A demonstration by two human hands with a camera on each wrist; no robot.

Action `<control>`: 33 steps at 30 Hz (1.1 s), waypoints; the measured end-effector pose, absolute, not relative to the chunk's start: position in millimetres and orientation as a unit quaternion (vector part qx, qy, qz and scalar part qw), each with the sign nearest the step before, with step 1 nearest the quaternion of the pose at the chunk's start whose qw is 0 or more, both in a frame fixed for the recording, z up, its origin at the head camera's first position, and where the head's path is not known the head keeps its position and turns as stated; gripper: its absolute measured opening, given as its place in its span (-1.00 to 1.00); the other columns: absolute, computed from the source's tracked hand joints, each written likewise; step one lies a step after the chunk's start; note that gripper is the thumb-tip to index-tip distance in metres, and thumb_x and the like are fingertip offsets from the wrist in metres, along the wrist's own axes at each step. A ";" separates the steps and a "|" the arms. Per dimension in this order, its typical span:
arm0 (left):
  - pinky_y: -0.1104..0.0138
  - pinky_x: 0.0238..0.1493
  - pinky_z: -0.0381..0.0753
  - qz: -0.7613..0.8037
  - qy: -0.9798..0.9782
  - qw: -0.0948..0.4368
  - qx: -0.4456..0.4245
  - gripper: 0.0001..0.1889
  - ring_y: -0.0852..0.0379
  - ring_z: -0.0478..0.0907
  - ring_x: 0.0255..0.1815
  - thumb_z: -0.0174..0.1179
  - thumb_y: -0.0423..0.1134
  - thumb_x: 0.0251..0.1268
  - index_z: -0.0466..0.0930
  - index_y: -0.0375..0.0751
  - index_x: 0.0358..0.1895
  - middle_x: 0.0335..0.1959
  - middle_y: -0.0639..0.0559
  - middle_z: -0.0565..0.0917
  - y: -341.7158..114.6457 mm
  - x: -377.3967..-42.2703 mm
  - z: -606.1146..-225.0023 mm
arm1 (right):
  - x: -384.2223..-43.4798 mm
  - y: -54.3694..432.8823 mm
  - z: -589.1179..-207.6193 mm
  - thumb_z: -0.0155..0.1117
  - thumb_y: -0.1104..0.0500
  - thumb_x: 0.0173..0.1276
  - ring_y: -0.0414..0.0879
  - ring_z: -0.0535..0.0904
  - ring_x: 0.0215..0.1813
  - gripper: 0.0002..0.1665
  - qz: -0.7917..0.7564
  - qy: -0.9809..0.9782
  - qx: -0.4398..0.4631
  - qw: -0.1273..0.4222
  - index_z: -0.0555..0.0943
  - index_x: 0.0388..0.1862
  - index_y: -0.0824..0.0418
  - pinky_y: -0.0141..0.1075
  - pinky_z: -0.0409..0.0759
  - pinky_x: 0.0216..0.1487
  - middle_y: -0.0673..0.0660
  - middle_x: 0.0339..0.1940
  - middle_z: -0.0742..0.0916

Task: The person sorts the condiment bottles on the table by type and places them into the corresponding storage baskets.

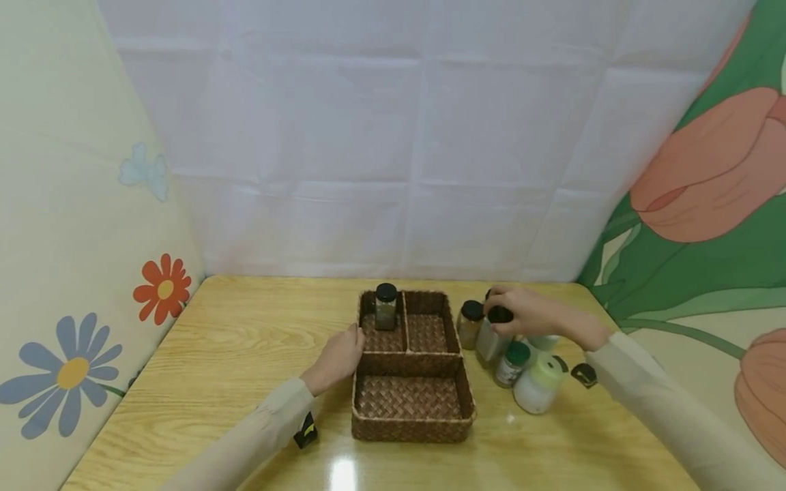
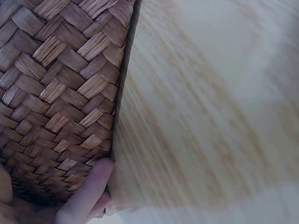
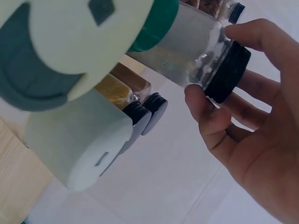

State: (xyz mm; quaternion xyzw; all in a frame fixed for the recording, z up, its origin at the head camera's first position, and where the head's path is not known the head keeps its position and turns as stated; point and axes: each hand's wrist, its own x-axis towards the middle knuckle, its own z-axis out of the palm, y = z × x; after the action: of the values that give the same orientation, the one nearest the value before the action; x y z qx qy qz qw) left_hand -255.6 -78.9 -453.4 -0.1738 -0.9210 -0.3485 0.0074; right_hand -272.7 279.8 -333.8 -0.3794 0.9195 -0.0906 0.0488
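A brown woven basket [image 1: 411, 431] with three compartments stands on the table. My left hand [image 1: 336, 360] holds its left wall, and in the left wrist view the fingers [image 2: 91, 189] lie against the weave near an edge. In the basket's back left compartment stands a small glass jar [image 1: 385, 314] with a black lid. To the right of the basket, my right hand [image 1: 528, 314] grips a clear jar [image 1: 489, 346] by its black lid. The right wrist view shows thumb and fingers around that lid [image 3: 229, 72], the jar's contents looking pale.
Around the gripped jar are a black-lidded jar [image 1: 469, 326] with tan contents, a green-capped shaker [image 1: 512, 365] and a white container with a pale green lid [image 1: 540, 385]. A pale container [image 3: 79, 140] shows in the right wrist view. White cloth [image 1: 368, 170] hangs behind the table.
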 end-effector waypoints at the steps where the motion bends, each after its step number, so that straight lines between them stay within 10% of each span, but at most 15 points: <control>1: 0.35 -0.71 0.19 -0.346 -0.921 0.011 -0.176 -0.52 0.23 0.06 -0.83 -0.32 -0.32 0.63 0.26 -0.81 0.23 -0.81 0.10 0.24 -78.9 -256.2 -453.6 | -273.0 279.9 -332.9 0.32 0.19 0.37 -0.05 0.56 -0.17 -0.72 -0.091 0.919 -0.381 0.045 0.66 0.00 0.28 -0.23 0.55 -0.30 0.18 -0.03 0.58; 33: 0.33 -0.69 0.23 -0.358 -0.917 0.009 -0.175 -0.52 0.21 0.12 -0.80 -0.34 -0.29 0.63 0.33 -0.76 0.18 -0.77 0.06 0.29 -80.3 -260.4 -458.2 | -277.4 257.6 -315.9 0.33 0.20 0.38 -0.14 0.55 -0.29 -0.76 -0.137 0.901 -0.412 -0.016 0.67 -0.01 0.23 -0.30 0.51 -0.39 0.10 -0.12 0.62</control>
State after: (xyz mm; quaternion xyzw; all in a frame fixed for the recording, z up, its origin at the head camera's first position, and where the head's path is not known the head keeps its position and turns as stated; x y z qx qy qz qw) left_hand -260.4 -80.3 -458.2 -0.1748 -0.9170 -0.3585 0.0089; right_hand -277.4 257.6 -315.9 -0.4122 0.9006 -0.1368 -0.0158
